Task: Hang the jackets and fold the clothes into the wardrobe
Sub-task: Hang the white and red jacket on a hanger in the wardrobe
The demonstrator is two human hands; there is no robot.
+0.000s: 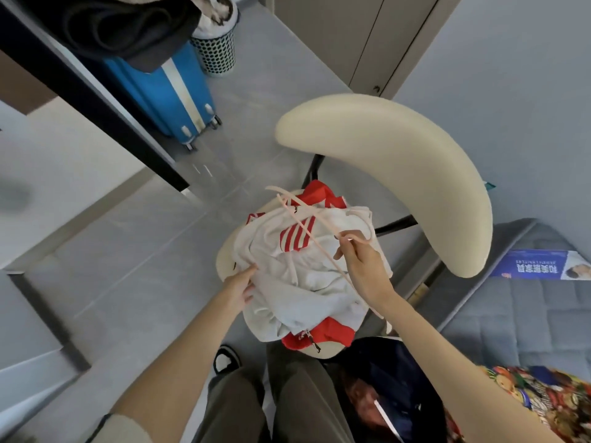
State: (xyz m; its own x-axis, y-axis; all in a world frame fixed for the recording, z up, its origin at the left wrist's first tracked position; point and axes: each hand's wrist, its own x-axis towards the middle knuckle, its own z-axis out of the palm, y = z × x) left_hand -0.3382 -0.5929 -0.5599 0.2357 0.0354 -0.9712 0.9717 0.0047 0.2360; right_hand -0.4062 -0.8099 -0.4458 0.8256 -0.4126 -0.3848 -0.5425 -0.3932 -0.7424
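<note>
Two hands meet over the crumpled white-and-red zip jacket (307, 276), heaped on the cream padded chair (399, 174) at frame centre. The left hand (241, 286) pinches its edge; the right hand (361, 260) grasps a thin pale-pink plastic hanger (300, 222).

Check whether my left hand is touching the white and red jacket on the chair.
Touching. The head view shows the left hand gripping the jacket at its left edge, fabric between the fingers.
</note>
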